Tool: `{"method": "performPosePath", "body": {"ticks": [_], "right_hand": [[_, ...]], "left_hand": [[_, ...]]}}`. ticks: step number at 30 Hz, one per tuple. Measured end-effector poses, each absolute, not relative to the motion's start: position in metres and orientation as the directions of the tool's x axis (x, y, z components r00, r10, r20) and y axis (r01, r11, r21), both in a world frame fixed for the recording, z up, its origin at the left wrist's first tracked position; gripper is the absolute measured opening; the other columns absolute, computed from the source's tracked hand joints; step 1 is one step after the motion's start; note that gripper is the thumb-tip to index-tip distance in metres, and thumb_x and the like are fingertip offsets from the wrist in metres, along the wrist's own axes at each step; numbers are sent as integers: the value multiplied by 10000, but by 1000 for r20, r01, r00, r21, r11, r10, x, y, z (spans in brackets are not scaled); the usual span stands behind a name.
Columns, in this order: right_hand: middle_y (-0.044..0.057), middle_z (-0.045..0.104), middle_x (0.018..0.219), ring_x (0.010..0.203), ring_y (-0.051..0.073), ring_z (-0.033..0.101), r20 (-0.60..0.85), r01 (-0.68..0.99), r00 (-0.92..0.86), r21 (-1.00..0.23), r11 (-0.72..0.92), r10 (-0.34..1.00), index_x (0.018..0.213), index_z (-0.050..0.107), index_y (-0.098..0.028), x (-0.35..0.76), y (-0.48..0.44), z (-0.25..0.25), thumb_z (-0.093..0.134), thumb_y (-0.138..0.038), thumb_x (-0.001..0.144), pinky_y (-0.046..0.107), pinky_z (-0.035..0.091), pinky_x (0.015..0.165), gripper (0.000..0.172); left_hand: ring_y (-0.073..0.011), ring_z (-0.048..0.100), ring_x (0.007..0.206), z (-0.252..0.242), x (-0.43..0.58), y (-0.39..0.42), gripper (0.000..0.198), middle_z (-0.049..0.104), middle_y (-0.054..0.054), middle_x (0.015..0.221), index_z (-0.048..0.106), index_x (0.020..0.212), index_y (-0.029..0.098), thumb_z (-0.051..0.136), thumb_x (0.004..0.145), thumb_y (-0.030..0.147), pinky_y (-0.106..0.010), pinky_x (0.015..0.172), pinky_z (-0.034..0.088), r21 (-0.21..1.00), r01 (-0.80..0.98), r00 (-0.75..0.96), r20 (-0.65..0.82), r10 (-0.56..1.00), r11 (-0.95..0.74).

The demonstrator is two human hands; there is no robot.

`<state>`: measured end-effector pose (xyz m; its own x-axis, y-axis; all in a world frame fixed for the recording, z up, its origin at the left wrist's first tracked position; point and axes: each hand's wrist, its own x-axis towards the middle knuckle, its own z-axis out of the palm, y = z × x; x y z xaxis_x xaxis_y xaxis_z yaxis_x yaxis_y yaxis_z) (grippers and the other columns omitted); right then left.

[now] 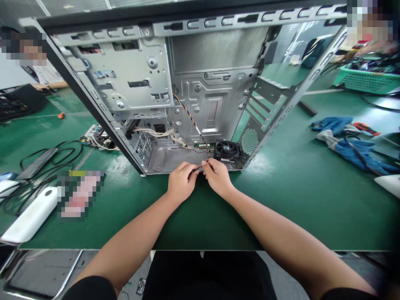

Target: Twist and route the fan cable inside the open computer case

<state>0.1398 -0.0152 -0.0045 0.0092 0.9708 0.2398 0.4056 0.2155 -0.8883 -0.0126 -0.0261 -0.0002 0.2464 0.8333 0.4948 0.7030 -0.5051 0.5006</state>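
An opened metal computer case stands upright on the table in front of me. From its drive cage runs a twisted multicoloured cable down to the front lower edge, where both my hands meet. My left hand pinches the dark end part of this cable; the tip is hidden by the fingers. Close beside it, my right hand grips the same cable between thumb and fingers. Behind the right hand, a black cooling fan rests on the case floor, with a thin green memory stick near it.
White cables hang inside the case. To the left are a white bar-shaped object, black cords and another person's arm. Blue gloves and a green basket sit at the right on the green table.
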Motion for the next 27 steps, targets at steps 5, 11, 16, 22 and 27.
{"method": "performPosePath", "body": {"ticks": [5,11,16,22,27], "right_hand": [[-10,551,603,560,141,542,223,403,-14,-891,209,975,689,483,-217,139,-14,-5,442,-374,900,263,383,576,266],[-15,537,593,548,136,514,220,419,-5,-885,202,975,671,459,-221,139,-14,-5,446,-372,895,261,366,567,270],[-31,472,535,528,130,437,267,486,45,-848,212,963,606,393,-228,138,-16,-3,459,-397,893,267,318,546,340],[-37,429,540,534,129,388,332,515,58,-818,257,942,599,368,-232,138,-18,-3,465,-394,890,273,287,535,348],[-38,421,539,541,129,387,334,517,48,-815,262,942,602,374,-230,137,-19,-4,468,-388,891,270,284,539,342]], "left_hand": [[-143,594,701,-2,-13,-25,141,652,-23,826,667,948,207,540,903,250,-258,642,451,490,722,253,470,846,-488],[-149,607,740,-4,-13,-24,130,659,-27,856,658,957,205,546,900,239,-266,670,458,480,724,274,458,846,-495],[-150,607,747,-4,-11,-26,128,648,-40,888,647,964,201,554,894,254,-267,676,467,465,730,272,475,837,-501],[-141,601,729,-4,-10,-30,124,639,-38,910,636,961,201,560,892,270,-269,683,476,425,752,283,483,828,-504],[-147,606,731,-5,-11,-29,128,650,-33,919,638,955,208,604,874,301,-269,665,469,372,782,293,488,822,-500]]}}
